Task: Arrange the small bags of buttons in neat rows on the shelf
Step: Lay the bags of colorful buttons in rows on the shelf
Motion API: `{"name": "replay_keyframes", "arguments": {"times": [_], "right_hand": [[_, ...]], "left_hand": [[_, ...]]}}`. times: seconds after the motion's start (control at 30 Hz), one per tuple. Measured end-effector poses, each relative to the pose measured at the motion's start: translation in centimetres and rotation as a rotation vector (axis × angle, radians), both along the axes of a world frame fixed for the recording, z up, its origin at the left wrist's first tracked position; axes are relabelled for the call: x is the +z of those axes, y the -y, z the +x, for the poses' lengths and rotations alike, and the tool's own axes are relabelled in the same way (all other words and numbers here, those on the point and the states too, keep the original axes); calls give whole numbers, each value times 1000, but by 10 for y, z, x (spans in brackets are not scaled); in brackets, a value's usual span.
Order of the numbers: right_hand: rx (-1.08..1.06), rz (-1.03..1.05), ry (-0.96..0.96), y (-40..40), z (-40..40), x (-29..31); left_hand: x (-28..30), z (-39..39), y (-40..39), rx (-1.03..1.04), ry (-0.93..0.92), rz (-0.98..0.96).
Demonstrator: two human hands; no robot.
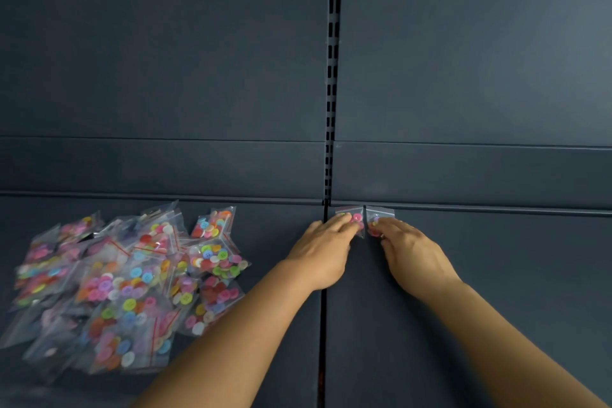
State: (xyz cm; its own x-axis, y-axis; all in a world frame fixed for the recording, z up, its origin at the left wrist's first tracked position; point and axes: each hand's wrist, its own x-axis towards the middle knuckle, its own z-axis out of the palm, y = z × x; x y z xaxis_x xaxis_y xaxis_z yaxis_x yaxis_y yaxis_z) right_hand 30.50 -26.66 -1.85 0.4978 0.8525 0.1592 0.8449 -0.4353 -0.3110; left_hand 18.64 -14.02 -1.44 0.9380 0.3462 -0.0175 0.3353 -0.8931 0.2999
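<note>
Two small clear bags of coloured buttons lie side by side at the back of the dark shelf, just right of the centre seam. My left hand rests its fingers flat on the left bag. My right hand lies with its fingers on the right bag. Both bags touch the shelf's back wall and are partly hidden under my fingers. A loose heap of button bags covers the left part of the shelf.
A slotted upright runs down the back panel to the seam between the two shelf sections. The raised back ledge borders the shelf behind the bags.
</note>
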Motion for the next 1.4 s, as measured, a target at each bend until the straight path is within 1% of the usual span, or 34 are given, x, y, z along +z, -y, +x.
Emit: {"name": "replay_keyframes", "arguments": {"times": [0.13, 0.27, 0.47, 0.6, 0.73, 0.83, 0.93, 1.0, 1.07, 1.17, 1.3, 1.4], "right_hand": [[2, -29, 33, -2, -6, 4], [27, -52, 86, -11, -27, 15], [117, -30, 94, -46, -88, 36], [203, 4, 59, -73, -134, 42], [246, -12, 27, -101, -170, 35], [230, -52, -41, -119, -190, 25], [211, -118, -107, -131, -204, 12], [210, -110, -138, -135, -209, 5], [188, -50, -177, -139, -211, 2], [99, 40, -256, -144, -213, 3], [-47, 10, -324, -150, -212, 7], [-111, -10, -396, -155, -210, 8]], "left_hand": [[7, -6, 5, 57, 17, -15], [20, -28, 7, 121, 80, 40], [31, -96, -10, 251, 218, 160], [33, -146, -37, 350, 224, 184], [28, -190, -68, 455, 204, 188], [20, -216, -93, 482, 106, 161], [9, -233, -107, 428, 11, 155], [3, -240, -111, 382, 51, 151], [1, -244, -113, 363, 147, 137], [1, -244, -120, 408, 249, 118], [-2, -240, -130, 458, 195, 153], [-3, -237, -135, 499, 211, 99]]}}
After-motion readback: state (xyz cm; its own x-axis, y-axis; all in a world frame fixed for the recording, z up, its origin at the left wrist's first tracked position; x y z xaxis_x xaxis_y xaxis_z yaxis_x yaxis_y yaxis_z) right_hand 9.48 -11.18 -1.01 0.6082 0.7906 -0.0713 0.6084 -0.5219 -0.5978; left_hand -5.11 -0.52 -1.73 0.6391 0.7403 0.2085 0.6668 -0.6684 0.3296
